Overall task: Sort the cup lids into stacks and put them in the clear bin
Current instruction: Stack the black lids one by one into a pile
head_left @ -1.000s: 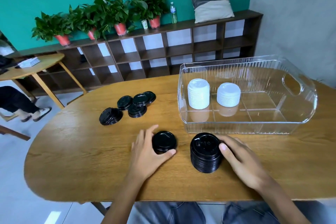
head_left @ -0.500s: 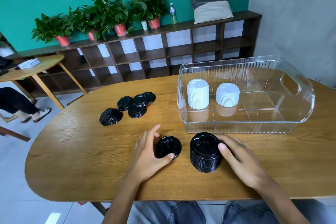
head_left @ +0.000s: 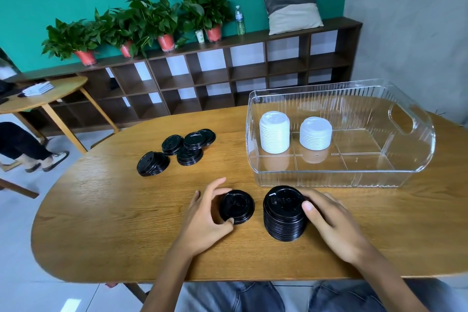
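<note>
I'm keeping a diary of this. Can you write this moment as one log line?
left hand: grips lid | right hand: holds black stack | bin: two white stacks

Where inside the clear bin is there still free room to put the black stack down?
The clear plastic bin is bare across its right half and along its near wall. Its far left is crowded: the tall white lid stack and the short white lid stack stand there. The tall black lid stack waits outside.

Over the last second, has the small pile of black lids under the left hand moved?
Yes. The small pile of black lids has slid right, closing most of its gap to the tall black stack, which stayed put by the clear bin.
</note>
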Demonstrator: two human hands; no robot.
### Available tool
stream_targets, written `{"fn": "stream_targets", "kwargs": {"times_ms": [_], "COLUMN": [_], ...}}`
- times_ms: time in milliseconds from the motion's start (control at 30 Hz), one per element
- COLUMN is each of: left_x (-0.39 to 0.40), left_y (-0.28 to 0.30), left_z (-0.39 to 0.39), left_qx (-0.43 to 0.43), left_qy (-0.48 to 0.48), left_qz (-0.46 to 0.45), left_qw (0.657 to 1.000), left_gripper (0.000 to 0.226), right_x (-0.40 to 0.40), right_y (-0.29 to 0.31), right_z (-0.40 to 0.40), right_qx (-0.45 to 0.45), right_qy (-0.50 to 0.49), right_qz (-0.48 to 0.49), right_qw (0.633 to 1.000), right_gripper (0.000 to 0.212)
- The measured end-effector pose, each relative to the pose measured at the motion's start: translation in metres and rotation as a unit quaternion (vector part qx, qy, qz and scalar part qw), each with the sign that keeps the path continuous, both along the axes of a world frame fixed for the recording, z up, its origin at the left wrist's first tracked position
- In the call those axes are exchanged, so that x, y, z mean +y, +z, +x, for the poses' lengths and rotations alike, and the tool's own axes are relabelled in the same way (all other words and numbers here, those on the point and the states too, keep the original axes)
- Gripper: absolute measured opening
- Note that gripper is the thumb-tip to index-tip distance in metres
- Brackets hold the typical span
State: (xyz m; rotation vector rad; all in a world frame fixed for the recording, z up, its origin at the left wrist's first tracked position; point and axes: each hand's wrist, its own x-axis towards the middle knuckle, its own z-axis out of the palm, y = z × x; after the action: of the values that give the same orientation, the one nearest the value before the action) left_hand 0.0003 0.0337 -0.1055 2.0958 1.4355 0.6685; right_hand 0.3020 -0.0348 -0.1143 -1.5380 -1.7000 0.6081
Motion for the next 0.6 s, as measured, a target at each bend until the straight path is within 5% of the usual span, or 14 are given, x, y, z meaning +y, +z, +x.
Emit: {"fn": "stream_targets", "kwargs": {"times_ms": [300, 600], "left_x": [-0.021, -0.042], "left_y": [0.004, 0.011], "left_z": [0.025, 0.088], "left_qx": [-0.274, -0.167], "left_qy": [0.038, -0.029], "left_qz": [0.064, 0.149], "left_qw": [0.959, 0.974], "left_gripper": [0.081, 0.073], "right_x": [-0.002, -0.004], "right_y": [0.004, 0.01], "right_z": [-0.001, -0.003], "right_qx": [0.002, 0.008], "right_qy": [0.01, 0.013], "right_qz": [0.006, 0.003], "right_qw": [1.0, 1.0], "right_gripper": [0.062, 0.051]}}
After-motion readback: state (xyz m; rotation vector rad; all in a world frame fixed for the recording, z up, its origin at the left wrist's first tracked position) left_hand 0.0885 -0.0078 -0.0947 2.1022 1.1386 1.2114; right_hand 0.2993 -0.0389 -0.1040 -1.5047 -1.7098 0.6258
